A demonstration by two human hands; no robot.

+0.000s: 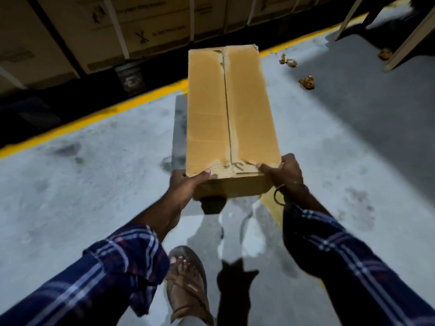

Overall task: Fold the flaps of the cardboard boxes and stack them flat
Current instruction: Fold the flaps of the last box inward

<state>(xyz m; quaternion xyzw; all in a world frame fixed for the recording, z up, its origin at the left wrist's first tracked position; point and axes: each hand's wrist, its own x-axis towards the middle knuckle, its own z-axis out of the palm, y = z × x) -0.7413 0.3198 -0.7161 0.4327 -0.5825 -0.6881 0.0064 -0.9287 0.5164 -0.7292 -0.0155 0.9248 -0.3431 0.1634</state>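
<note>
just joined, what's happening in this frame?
A person holds a long cardboard box out in front of them, above the grey floor. The left hand and the right hand grip its near corners, thumbs on top. The top flaps are closed along the centre seam. Crumpled paper scraps lie on the floor beyond.

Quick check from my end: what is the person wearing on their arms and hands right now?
Both hands are bare, with no gloves. The left hand comes out of a dark blue plaid sleeve with white and red lines, rolled up along the forearm. The right hand has a matching sleeve, and a thin bangle hangs at that wrist.
</note>
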